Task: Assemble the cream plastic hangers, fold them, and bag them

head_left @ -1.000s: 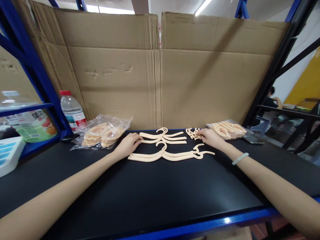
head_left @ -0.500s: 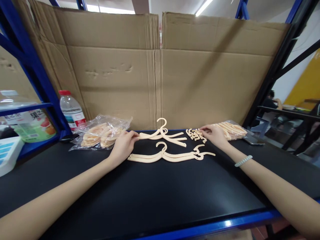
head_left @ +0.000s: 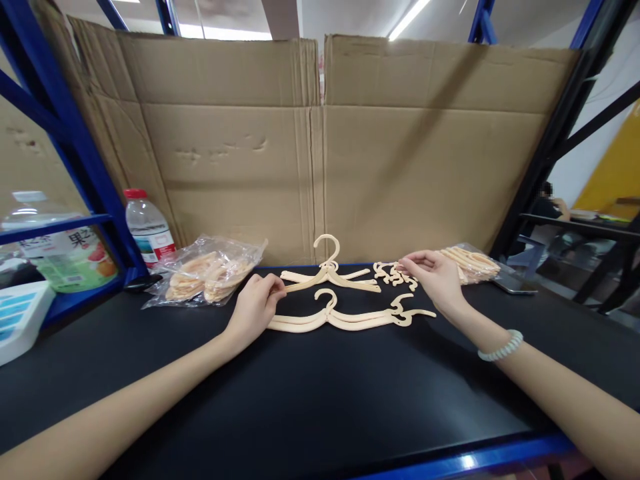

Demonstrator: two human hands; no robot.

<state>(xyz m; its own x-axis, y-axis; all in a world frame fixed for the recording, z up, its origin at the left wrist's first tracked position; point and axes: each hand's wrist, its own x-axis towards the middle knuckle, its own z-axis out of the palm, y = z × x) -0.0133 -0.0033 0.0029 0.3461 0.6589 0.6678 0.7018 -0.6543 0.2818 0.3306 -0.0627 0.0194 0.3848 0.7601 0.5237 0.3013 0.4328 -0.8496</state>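
Observation:
My left hand (head_left: 256, 308) pinches the left end of a cream plastic hanger (head_left: 327, 275) whose hook points to the back. Under that hanger lie more hanger arms, partly hidden. Nearer to me rests a second cream hanger (head_left: 327, 320), its left end covered by my left hand, with a curved hook-like piece (head_left: 404, 315) at its right end. My right hand (head_left: 434, 273), fingertips pressed together, is just above and right of a pile of small curved cream pieces (head_left: 389, 270). Whatever may be between those fingertips is too small to make out.
Clear bags of cream parts lie at the left (head_left: 205, 273) and right (head_left: 473, 260). A phone (head_left: 515, 283) sits beside the right bag. Bottles (head_left: 147, 230) and a white tray (head_left: 25, 320) are at the left. Cardboard (head_left: 225, 167) walls the back; a person (head_left: 550, 203) sits far right.
The rear hanger's arms have turned, its left end coming toward me with my left hand. My right hand has moved slightly right, off the pile of small pieces.

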